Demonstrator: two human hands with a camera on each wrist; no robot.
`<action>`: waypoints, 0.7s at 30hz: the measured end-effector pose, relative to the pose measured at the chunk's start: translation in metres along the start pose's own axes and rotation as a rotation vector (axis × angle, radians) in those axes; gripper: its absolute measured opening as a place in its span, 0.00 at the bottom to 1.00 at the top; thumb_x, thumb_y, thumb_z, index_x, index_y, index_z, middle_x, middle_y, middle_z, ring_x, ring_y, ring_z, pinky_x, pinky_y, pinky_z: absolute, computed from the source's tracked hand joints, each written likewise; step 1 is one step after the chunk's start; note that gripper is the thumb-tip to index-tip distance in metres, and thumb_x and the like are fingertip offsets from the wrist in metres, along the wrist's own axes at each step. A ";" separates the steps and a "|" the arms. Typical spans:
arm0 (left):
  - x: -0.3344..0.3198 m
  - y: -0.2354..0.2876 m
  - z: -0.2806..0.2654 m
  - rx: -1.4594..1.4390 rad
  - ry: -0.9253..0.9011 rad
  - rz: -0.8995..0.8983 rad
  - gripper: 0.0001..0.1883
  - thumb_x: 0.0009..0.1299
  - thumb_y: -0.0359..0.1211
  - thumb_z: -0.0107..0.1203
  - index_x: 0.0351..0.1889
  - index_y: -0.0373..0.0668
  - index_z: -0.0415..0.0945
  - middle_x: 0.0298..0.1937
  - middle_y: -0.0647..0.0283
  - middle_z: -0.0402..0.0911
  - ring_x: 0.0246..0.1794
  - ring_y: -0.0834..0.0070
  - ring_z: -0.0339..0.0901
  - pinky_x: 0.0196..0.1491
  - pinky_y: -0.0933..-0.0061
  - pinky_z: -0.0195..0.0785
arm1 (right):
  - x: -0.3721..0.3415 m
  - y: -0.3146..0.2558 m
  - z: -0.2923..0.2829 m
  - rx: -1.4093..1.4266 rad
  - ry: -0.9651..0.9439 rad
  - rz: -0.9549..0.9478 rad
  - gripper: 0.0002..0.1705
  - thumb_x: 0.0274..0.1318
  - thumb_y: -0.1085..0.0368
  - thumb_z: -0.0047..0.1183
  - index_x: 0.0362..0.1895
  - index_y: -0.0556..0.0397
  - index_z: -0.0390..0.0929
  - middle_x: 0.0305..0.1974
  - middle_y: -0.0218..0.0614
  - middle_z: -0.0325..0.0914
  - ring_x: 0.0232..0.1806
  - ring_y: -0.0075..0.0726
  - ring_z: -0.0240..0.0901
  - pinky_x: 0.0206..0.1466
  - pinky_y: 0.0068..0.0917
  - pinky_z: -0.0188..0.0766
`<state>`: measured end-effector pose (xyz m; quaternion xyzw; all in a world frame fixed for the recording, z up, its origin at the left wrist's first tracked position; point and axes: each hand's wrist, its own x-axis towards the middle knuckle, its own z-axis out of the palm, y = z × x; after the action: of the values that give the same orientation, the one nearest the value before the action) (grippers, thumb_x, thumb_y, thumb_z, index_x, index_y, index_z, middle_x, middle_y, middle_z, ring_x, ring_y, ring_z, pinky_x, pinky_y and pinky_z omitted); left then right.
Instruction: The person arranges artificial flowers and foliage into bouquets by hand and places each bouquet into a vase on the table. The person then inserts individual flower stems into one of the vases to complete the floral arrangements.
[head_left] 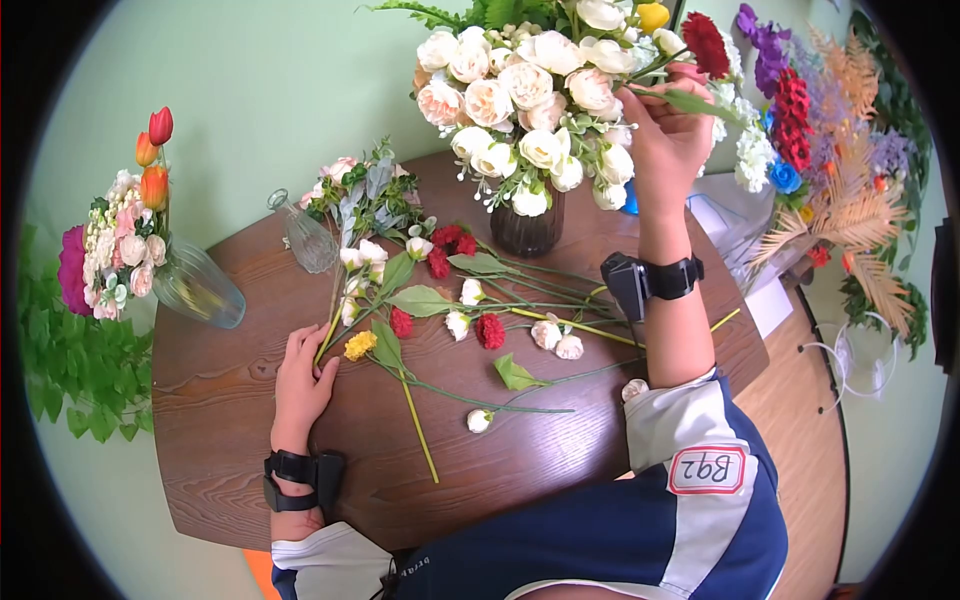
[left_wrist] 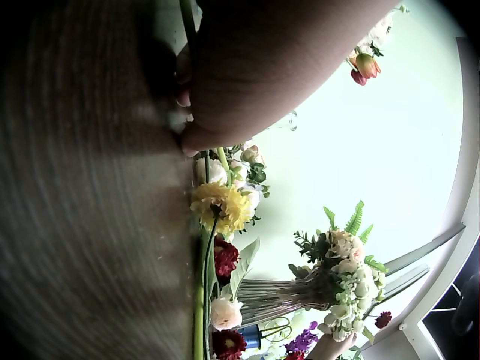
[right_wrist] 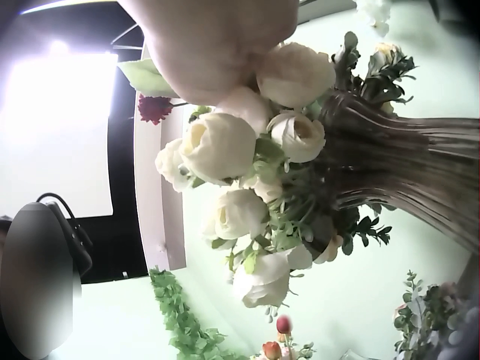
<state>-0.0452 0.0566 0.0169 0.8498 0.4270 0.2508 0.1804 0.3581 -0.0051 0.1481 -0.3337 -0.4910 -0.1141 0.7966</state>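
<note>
My right hand (head_left: 676, 140) is raised at the right side of a full bouquet of cream and blush roses (head_left: 527, 85) in a dark ribbed glass vase (head_left: 527, 232). Its fingers pinch the stem of a red carnation (head_left: 705, 45), whose green leaf (head_left: 690, 103) sticks out past the fingers. In the right wrist view the hand (right_wrist: 217, 45) hides the grip, and the carnation head (right_wrist: 154, 109) shows beyond it. My left hand (head_left: 303, 385) rests on the table beside a green stem (head_left: 328, 338), close to a yellow flower (head_left: 360, 345).
Loose white, red and yellow flowers with long stems lie across the wooden table (head_left: 240, 430). A clear glass vase (head_left: 200, 285) with tulips stands at left; a small glass bottle (head_left: 310, 240) lies near the back. More colourful flowers (head_left: 800, 130) crowd the far right.
</note>
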 end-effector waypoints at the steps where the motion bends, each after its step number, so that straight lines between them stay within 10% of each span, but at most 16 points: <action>1: 0.000 0.000 0.000 -0.002 0.001 -0.002 0.24 0.58 0.26 0.55 0.54 0.47 0.68 0.51 0.60 0.69 0.21 0.73 0.67 0.31 0.75 0.66 | 0.000 -0.001 0.001 0.030 0.004 0.038 0.19 0.43 0.83 0.55 0.38 0.56 0.61 0.31 0.34 0.72 0.34 0.25 0.73 0.37 0.19 0.71; 21: 0.001 -0.001 0.000 0.001 -0.005 -0.002 0.24 0.57 0.26 0.55 0.54 0.46 0.68 0.51 0.59 0.69 0.21 0.74 0.67 0.30 0.76 0.66 | 0.001 0.018 -0.012 -0.390 -0.252 0.161 0.10 0.41 0.76 0.55 0.33 0.58 0.76 0.28 0.30 0.77 0.30 0.19 0.70 0.35 0.18 0.67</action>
<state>-0.0452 0.0576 0.0165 0.8502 0.4274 0.2483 0.1814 0.3765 0.0010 0.1375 -0.5309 -0.5270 -0.1005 0.6560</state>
